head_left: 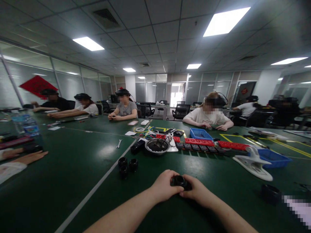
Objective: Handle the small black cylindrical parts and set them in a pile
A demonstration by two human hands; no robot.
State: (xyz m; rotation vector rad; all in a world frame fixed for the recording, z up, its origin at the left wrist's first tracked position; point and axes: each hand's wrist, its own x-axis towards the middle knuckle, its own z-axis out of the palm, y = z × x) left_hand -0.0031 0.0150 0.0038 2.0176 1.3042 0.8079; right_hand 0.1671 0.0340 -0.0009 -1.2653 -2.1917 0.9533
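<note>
Both of my hands meet around a black ring-shaped part (180, 180) low in the middle of the view, just above or on the green table (150, 210). My left hand (165, 186) grips its left side, with the thumb across the front. On the right side, my right hand (195, 191) closes round it, thumb near the other thumb. The part's round opening faces up. To the left stand several similar black parts (133, 164) in a group. Another black round piece (270, 193) lies at the right.
Beyond my hands are a metal bowl (157, 146), red strips (199, 142), blue trays (200, 134) and a white stand-like piece (254, 163). A wrench (119, 144) lies left of them. Several people sit around the table; someone's hands (29, 157) rest at the left edge.
</note>
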